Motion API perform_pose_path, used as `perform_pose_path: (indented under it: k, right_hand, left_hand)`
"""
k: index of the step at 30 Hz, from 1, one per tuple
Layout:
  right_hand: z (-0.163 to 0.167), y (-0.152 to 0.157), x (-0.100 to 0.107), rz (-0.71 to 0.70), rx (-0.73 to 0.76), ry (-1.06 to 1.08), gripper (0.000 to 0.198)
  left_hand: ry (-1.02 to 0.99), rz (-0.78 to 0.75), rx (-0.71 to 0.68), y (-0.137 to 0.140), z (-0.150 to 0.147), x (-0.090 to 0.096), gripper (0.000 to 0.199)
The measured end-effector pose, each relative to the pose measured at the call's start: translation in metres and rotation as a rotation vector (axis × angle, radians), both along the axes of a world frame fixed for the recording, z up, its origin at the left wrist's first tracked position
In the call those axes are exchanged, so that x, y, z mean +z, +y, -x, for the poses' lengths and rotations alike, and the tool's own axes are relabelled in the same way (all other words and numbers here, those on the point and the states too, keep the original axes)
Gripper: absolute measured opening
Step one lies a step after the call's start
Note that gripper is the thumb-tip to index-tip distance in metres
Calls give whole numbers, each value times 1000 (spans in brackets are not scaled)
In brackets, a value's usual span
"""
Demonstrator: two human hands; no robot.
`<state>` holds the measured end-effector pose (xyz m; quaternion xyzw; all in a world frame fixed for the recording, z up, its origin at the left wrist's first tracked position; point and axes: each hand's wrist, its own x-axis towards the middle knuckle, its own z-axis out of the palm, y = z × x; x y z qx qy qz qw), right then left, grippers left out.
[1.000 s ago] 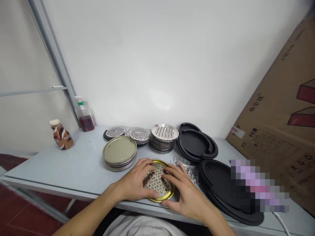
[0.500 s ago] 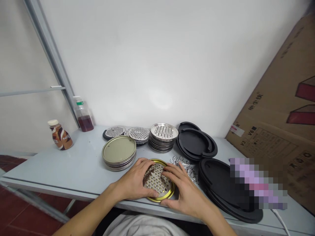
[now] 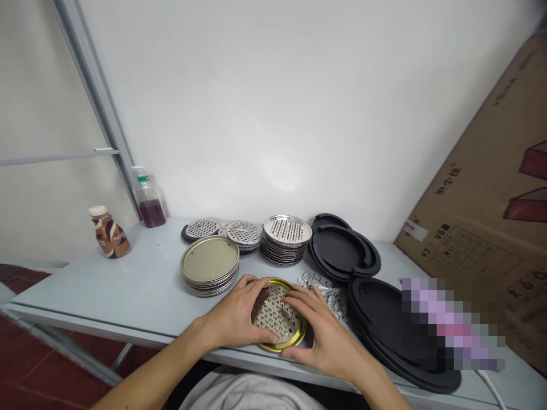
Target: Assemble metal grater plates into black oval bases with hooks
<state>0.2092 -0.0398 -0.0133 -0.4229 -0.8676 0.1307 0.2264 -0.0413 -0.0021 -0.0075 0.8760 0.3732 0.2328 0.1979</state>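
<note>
At the table's front edge lies a round metal grater disc [image 3: 277,319], set inside a gold-rimmed round lid [image 3: 285,345]. My left hand [image 3: 239,313] grips its left side, thumb on the near rim and fingers along the far left. Around the right side curls my right hand [image 3: 318,324], fingertips over the perforated face and thumb at the near rim. Fingers hide parts of the rim on both sides. Just left of the hands stands a stack of gold-coloured lids [image 3: 210,259]. Beyond my right hand is a pile of small metal wire clips [image 3: 322,287].
Behind stand a stack of grater discs [image 3: 287,230], more perforated discs [image 3: 243,233] and a disc on a black base [image 3: 203,228]. Black round trays [image 3: 342,250] and black rings [image 3: 384,319] lie right, near a cardboard box [image 3: 470,228]. Two bottles [image 3: 111,236] stand left.
The whole view has shifted slightly, with the things on the table appearing a little further right. Both hands keep nearly the same hold on the grater disc and lid.
</note>
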Motion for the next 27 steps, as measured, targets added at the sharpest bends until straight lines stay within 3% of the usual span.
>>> perform_pose_path:
  k: [11, 23, 27]
  right_hand:
    - [0, 0, 1, 23, -9, 10, 78]
    - [0, -1, 3, 37, -1, 19, 79]
    - [1, -1, 2, 41, -29, 40, 69]
  left_hand:
    - [3, -19, -36, -3, 2, -1, 84]
    - [16, -17, -43, -2, 4, -1, 82]
    - [12, -21, -51, -3, 4, -1, 81]
